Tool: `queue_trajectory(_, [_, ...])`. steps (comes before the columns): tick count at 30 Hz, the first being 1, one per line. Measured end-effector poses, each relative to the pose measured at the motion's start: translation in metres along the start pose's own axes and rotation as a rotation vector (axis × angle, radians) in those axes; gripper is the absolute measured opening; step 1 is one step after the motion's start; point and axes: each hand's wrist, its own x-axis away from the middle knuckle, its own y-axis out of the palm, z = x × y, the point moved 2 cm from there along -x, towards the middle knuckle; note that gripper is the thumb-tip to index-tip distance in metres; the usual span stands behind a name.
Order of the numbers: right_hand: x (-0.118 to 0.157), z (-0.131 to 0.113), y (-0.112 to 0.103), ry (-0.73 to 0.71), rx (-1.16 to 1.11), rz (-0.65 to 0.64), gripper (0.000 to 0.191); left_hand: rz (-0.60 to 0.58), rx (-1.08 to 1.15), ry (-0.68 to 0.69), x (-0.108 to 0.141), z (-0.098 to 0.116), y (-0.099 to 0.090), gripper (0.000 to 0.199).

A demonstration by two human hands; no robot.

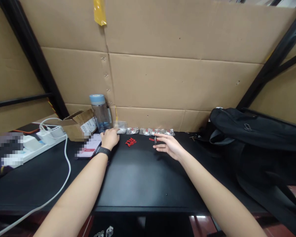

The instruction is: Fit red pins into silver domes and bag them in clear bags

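My left hand, with a black band on its wrist, reaches to a clear plastic container at the back of the table; its fingertips are at the near left edge, and what they hold is too small to make out. My right hand pinches a small shiny round item with a red cord loop. Between the hands lies a bundle of red cords. Small clear packets with silvery contents and red bits form a row along the cardboard wall.
At the left are a phone, an open cardboard box, a blue-lidded bottle and a white power strip with a cable. A black backpack fills the right side of the black table.
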Motion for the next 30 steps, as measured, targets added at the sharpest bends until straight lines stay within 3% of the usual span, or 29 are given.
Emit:
queue_trajectory(7, [0.004,-0.004,0.002,0.006,0.014,-0.003,0.037,0.008,-0.057,-0.089,-0.003,-0.003,0.003,0.031])
queue_trajectory(17, [0.002,-0.008,-0.003,-0.028,0.007,0.005,0.039,0.19,0.02,-0.098,-0.001,0.011,-0.025,0.026])
queue_trajectory(20, [0.004,-0.011,-0.003,-0.076,0.013,-0.015,0.041,0.226,0.121,0.08,0.003,0.032,-0.041,0.022])
queue_trajectory(24, [0.004,-0.012,-0.006,-0.149,0.047,-0.011,0.047,0.15,0.221,0.403,0.024,0.08,-0.05,0.019])
queue_trajectory(27, [0.003,-0.015,-0.011,-0.17,0.082,0.018,0.045,0.042,0.247,0.642,0.047,0.118,-0.044,0.022])
queue_trajectory(30, [0.003,-0.02,-0.018,-0.207,0.207,0.108,0.042,-0.126,0.329,0.773,0.063,0.139,-0.031,0.023])
